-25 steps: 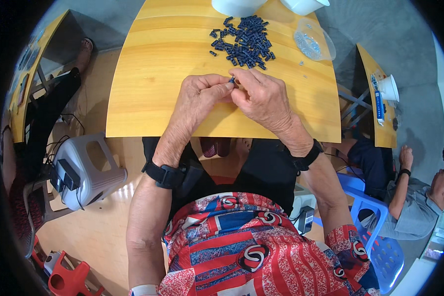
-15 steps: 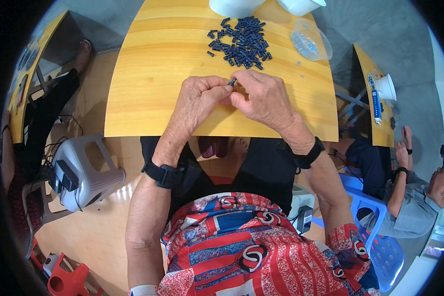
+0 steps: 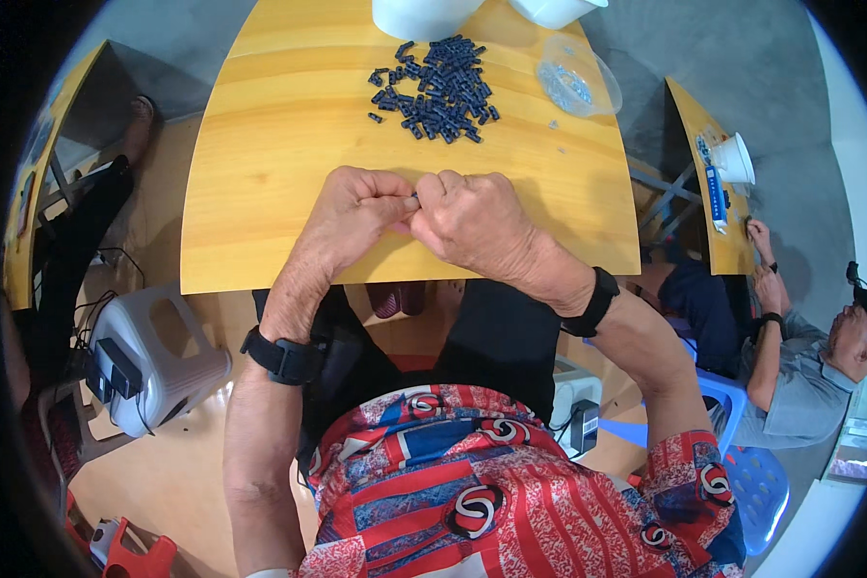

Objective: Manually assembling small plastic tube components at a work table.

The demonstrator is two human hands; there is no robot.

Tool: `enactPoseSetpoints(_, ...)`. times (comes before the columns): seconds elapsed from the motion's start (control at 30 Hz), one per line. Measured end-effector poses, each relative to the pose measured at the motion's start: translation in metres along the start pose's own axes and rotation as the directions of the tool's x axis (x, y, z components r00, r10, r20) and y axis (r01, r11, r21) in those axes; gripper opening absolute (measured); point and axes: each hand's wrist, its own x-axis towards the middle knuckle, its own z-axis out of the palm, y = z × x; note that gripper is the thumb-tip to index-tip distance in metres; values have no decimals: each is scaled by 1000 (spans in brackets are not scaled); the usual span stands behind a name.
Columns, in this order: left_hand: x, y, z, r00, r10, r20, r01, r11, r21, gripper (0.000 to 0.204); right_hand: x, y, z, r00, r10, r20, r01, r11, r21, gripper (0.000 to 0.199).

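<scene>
My left hand [image 3: 356, 214] and my right hand [image 3: 475, 219] meet over the near half of a yellow wooden table [image 3: 270, 154]. Their fingertips pinch one small dark part [image 3: 415, 198] between them; most of it is hidden by the fingers. A pile of several small dark blue parts [image 3: 438, 89] lies farther back on the table, apart from both hands. Each wrist wears a black band.
A clear plastic bag of small pieces [image 3: 576, 85] lies at the back right, two white containers [image 3: 424, 14] at the far edge. A grey plastic stool [image 3: 154, 361] stands at lower left. Another person [image 3: 790, 356] sits at a second table [image 3: 713, 193] on the right.
Both hands have drawn a little nearer to me, still pinched together on the small part. The pile has not moved.
</scene>
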Motion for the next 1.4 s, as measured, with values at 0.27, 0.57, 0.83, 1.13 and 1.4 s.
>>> enactPoseSetpoints(0.27,0,4,1,999,21,28,-21,1000,0,14,0,-3,3,987,153,-37,-149,984,98,20)
enactPoseSetpoints(0.57,-4,9,0,1000,2,23,1,991,-136,17,-7,1,2,950,290,-113,-236,907,349,30)
enactPoseSetpoints(0.83,-3,11,0,1000,-3,29,7,990,-140,17,-3,1,0,951,238,-196,-178,942,283,30)
enactPoseSetpoints(1.13,-2,12,0,999,-34,23,35,999,-33,21,0,7,-4,974,150,-168,-122,978,169,24)
enactPoseSetpoints(1.4,0,14,-6,986,-61,155,75,994,-85,24,0,12,-4,984,114,-140,-91,983,157,27)
